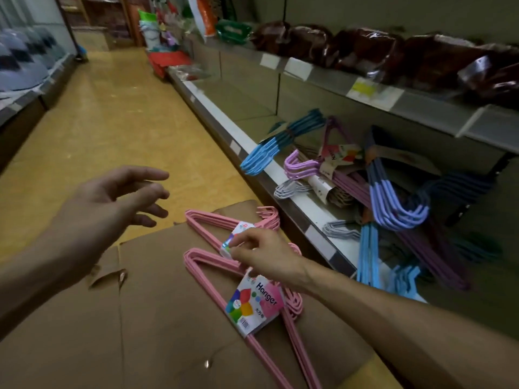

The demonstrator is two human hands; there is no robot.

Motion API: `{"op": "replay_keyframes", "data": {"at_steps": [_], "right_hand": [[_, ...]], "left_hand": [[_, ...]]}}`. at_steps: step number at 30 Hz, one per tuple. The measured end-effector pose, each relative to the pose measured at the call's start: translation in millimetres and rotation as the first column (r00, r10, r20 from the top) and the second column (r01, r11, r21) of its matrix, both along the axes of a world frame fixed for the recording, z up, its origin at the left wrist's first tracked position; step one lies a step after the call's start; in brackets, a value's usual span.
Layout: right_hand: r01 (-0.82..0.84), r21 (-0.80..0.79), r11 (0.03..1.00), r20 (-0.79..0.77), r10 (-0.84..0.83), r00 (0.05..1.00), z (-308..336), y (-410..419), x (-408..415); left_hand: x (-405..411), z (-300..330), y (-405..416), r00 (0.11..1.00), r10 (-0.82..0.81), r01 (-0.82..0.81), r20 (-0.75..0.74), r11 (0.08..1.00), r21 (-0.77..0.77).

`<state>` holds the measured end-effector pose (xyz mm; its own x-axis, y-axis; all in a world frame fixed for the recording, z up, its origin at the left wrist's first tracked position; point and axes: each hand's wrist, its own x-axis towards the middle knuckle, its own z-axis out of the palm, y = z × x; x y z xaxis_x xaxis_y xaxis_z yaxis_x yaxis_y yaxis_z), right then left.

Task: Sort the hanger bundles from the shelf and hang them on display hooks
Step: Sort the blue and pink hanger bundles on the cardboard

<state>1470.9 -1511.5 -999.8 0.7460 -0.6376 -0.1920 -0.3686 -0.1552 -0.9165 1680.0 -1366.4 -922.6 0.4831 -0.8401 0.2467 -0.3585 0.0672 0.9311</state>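
Right hand (264, 252) pinching label (234, 242) of far pink hanger bundle (213, 224) on cardboard box (157, 304). Left hand (112, 200) above box, fingers spread, empty. Second pink bundle (207, 266) nearer on box.

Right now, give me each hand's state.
Left hand: open, empty, hovering.
Right hand: pinching the paper label of the far pink hanger bundle.
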Motion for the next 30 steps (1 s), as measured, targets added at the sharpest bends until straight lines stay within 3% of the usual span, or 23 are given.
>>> {"op": "replay_keyframes", "data": {"at_steps": [6,13,15,18,23,27,30], "right_hand": [[0.238,0.173,0.956,0.081,-0.254,0.964,5.4,-26.9,-81.3],[0.392,0.456,0.799,0.189,-0.517,0.835,17.0,-27.9,-160.0],[0.37,0.573,0.731,0.213,-0.569,0.794,22.6,-29.4,-173.3],[0.246,0.796,0.553,0.277,-0.694,0.664,30.0,-42.6,-187.6],[0.123,0.916,0.382,0.267,-0.81,0.521,48.1,-74.7,-177.5],[0.098,0.943,0.319,0.235,-0.843,0.483,58.5,-86.1,-161.0],[0.112,0.93,0.35,0.26,-0.843,0.471,65.1,-87.7,-156.3]], "left_hand": [[-44.6,-1.5,-52.9,0.989,-0.132,0.132,-0.065,0.991,0.006],[-108.4,-12.1,-115.3,0.962,-0.239,0.237,-0.134,0.971,-0.03],[-127.3,-13.4,-130.1,0.952,-0.25,0.248,-0.179,0.968,-0.032],[-154.3,-17.4,-145.2,0.937,-0.268,0.267,-0.222,0.963,-0.035],[-175.7,-29.6,-147.8,0.924,-0.321,0.326,-0.21,0.945,-0.012],[-169.9,-34.6,-144.4,0.924,-0.309,0.32,-0.226,0.947,0.014],[-161.2,-36.9,-139.2,0.931,-0.288,0.303,-0.224,0.952,0.035]]}}
